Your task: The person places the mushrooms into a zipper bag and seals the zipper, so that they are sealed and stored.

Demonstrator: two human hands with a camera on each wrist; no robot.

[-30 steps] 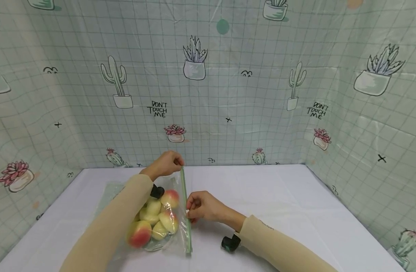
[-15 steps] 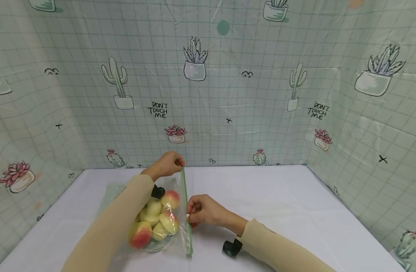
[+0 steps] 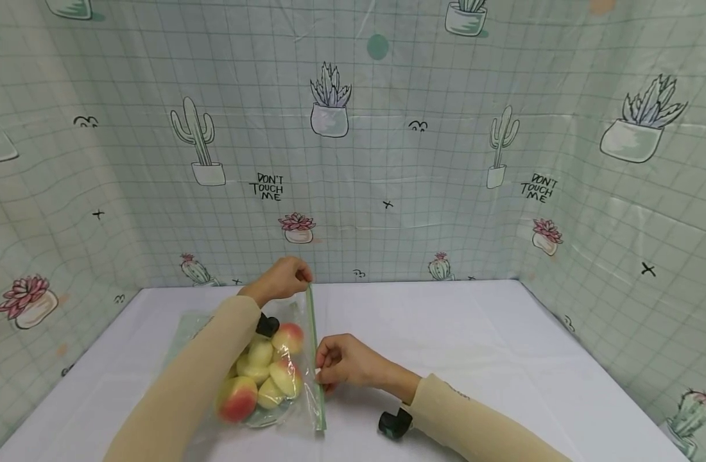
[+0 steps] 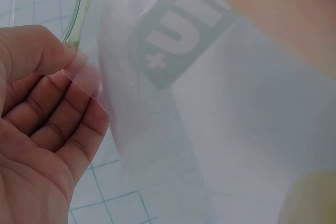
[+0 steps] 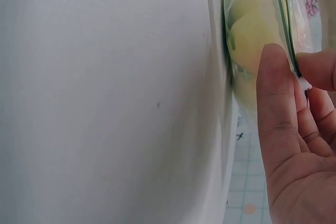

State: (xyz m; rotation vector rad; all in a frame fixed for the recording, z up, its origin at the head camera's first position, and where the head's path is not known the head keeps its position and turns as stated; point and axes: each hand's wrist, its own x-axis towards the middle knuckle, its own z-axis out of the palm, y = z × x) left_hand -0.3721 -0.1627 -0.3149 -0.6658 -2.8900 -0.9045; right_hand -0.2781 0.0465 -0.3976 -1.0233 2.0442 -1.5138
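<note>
A clear zip bag [image 3: 300, 410] lies on the table, left of the middle, with several yellow and red peach-like fruits [image 3: 238, 399] inside. Along its right side runs a green zip strip [image 3: 313, 321]. My left hand [image 3: 280, 277] pinches the far top corner of the bag between thumb and finger; in the left wrist view the thumb presses on the end of the green strip [image 4: 80, 19]. Partway down the strip, my right hand [image 3: 347, 360] pinches a small white slider [image 5: 303, 83] on the zip. The left sleeve hides part of the bag.
A white-covered table [image 3: 445, 346] extends to the right of the bag. Grid-patterned curtain walls [image 3: 353, 160] with plant drawings enclose the back and sides. Black wrist cameras [image 3: 395, 423] are worn at both wrists.
My right hand has slid a little toward the near end of the zip strip. The left hand stays at the far corner, and the bag lies as before.
</note>
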